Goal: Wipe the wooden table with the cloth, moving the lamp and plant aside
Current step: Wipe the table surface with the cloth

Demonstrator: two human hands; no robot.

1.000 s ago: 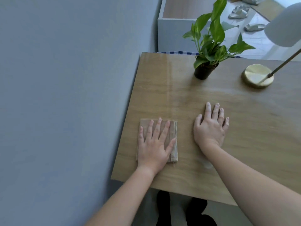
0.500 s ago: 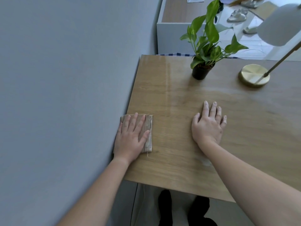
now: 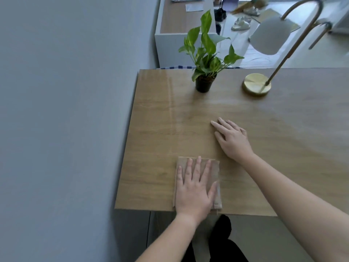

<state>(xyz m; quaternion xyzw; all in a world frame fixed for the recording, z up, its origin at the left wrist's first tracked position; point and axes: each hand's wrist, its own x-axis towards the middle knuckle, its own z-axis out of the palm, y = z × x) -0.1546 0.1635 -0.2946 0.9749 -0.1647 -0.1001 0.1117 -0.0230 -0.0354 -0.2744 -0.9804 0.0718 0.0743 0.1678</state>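
A folded beige cloth (image 3: 215, 165) lies at the near edge of the wooden table (image 3: 154, 120). My left hand (image 3: 194, 190) presses flat on it with fingers spread, covering most of it. Further in and to the right, my right hand (image 3: 232, 138) rests flat on the bare wood, its fingers pointing up and to the left. A small green plant in a black pot (image 3: 203, 85) stands at the far edge. To the right of the plant is the lamp's round brass base (image 3: 256, 84), and its white shade (image 3: 270, 37) hangs above.
A grey wall (image 3: 66, 110) runs along the table's left edge. Beyond the far edge stands a white cabinet (image 3: 170, 46) with papers on top, and shoes lie on the floor. My dark-clothed legs (image 3: 221, 241) show below the near edge.
My left hand has slid the cloth from the left edge by the wall to the right and toward the near edge. My right hand has turned so its fingers point more to the left.
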